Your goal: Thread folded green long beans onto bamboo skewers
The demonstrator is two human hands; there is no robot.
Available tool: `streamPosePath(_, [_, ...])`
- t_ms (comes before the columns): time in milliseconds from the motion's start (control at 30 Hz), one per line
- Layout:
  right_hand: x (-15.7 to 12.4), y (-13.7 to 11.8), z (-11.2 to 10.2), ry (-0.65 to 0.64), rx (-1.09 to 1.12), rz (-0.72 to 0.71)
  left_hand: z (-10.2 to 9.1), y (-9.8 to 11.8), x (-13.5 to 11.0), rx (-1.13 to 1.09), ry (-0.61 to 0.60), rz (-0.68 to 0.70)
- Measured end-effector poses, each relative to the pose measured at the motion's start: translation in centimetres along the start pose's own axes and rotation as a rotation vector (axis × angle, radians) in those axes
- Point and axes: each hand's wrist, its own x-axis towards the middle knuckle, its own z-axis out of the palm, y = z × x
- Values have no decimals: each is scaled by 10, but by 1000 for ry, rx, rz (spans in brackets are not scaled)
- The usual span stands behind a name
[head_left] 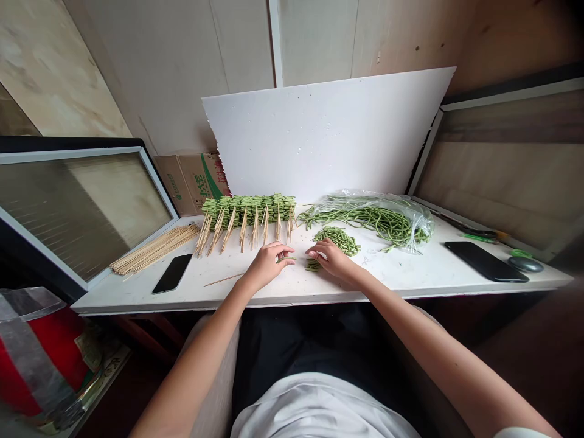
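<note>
Near the table's front edge, my left hand [269,264] pinches a short piece of green bean [286,258] between thumb and fingertips. A bamboo skewer [223,280] reaches out to the left from behind this hand; whether the hand grips it is hidden. My right hand [334,260] is bent closed, fingertips together over a few cut green bean pieces [312,266]; what is between its fingers I cannot make out. Just beyond it lies a heap of cut green beans [340,239]. Behind my left hand are stacked rows of skewered green beans [249,210], their sticks pointing towards me.
Long whole beans [387,222] lie in a clear plastic bag [417,231] at the back right. Loose bamboo skewers [155,248] and a phone [172,274] are on the left. Another black phone [486,261] and a computer mouse [525,264] lie right. A white board [328,134] stands behind.
</note>
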Motion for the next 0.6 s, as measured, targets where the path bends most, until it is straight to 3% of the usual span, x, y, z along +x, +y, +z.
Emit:
streamPosePath(133, [2,-21,-9,50,110,-11,3,2,0,-17,35,41])
streamPosePath(333, [7,-57,-15,12,372,25,6,9,-1,-5,63,92])
streamPosePath(600, [6,-52,-8,90,379,106,1,13,0,51,70,66])
